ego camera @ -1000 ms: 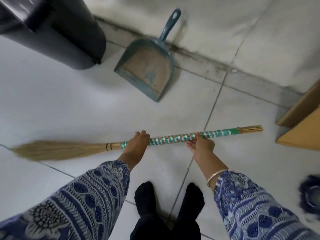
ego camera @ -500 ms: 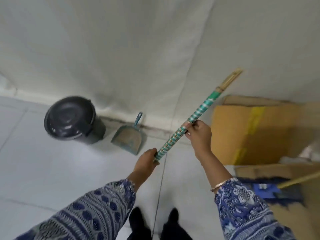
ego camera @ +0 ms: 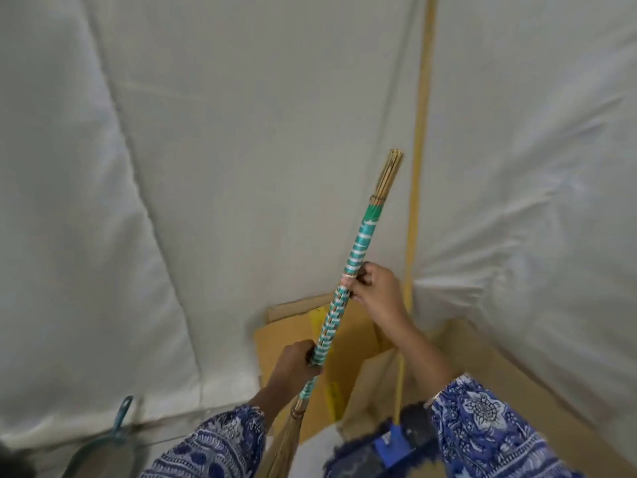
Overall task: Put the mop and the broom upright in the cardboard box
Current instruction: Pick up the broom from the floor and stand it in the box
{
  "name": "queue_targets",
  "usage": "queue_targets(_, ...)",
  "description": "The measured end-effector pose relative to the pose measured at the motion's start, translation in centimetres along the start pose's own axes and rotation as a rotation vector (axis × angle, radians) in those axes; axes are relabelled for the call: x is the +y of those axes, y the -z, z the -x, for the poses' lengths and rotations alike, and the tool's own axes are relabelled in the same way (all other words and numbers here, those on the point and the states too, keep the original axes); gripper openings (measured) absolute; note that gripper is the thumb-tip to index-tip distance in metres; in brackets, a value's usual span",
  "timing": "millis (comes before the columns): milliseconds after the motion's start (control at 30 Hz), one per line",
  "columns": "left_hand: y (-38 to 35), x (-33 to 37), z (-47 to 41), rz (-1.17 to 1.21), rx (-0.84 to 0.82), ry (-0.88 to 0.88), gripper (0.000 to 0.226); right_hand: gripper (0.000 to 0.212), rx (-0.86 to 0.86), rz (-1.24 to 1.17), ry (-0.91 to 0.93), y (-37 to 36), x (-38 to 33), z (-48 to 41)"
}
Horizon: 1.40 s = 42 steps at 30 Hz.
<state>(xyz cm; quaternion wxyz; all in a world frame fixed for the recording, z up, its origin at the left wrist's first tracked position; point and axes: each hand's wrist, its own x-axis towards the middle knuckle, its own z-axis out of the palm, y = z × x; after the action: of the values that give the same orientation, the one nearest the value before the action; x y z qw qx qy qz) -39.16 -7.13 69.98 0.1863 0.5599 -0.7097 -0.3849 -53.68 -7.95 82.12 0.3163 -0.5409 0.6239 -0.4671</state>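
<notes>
Both hands are closed round the broom [ego camera: 348, 291], left hand [ego camera: 293, 365] low, right hand [ego camera: 377, 293] higher, bristles down just left of the cardboard box [ego camera: 348, 370]. The mop [ego camera: 417, 174] stands inside; the swinging bristles could catch the box's near wall or knock it over.

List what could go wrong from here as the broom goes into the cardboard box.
1. The mop already stands upright in the cardboard box; the broom, tilted toward its yellow pole, may knock it over.
2. The broom's bristles hang near the box's front wall and might catch on it or bend.
3. The left hand and right hand both grip the handle, so neither can steady the box.
</notes>
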Motion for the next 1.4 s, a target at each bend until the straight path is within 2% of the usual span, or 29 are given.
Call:
queue_targets(167,-9.0,10.7,-2.2,0.068,-0.048,-0.041,0.016,0.025,0.099,0.011,0.008,13.4,2.0,0.6)
queue_targets(267,-14.1,15.5,-4.2,0.103,-0.096,-0.038,0.024,0.011,0.112,0.039,0.005,19.6,4.1,-0.2)
queue_targets(300,-15.7,16.6,-5.0,0.106,-0.109,-0.033,0.024,0.008,0.118,0.048,0.003,21.3,4.9,-0.6)
queue_targets(433,-22.9,20.6,-9.1,0.185,-0.132,-0.023,0.025,0.019,0.14,0.079,-0.026,27.7,9.4,-3.1)
queue_targets(567,-30.1,23.3,-13.5,0.164,-0.143,-0.007,0.012,0.018,0.151,0.107,-0.078,32.6,15.5,-6.0)
queue_targets(700,-36.1,24.7,-17.3,0.124,-0.148,0.079,0.018,0.018,0.088,0.115,-0.119,36.1,21.5,-8.9)
queue_targets(767,-39.4,24.7,-19.6,0.111,-0.16,0.143,0.007,0.016,0.028,0.102,-0.139,37.5,25.0,-11.0)
queue_targets(867,-44.5,23.6,-24.0,0.15,-0.142,0.203,0.03,0.018,-0.059,0.079,-0.158,39.3,30.8,-14.8)
queue_targets(933,-48.0,23.2,-27.3,0.138,-0.12,0.268,0.022,0.021,-0.115,0.073,-0.166,40.0,35.7,-18.0)
queue_targets(1200,-58.8,18.9,-39.8,0.126,0.006,0.471,0.012,0.027,-0.266,0.082,-0.176,39.3,51.5,-28.8)
queue_targets(1267,-60.8,17.8,-42.3,0.168,0.051,0.508,0.02,0.026,-0.299,0.087,-0.161,38.6,54.4,-30.9)
queue_targets(1400,-63.1,16.0,-46.2,0.193,0.078,0.518,0.023,0.019,-0.252,0.091,-0.13,37.6,58.2,-34.3)
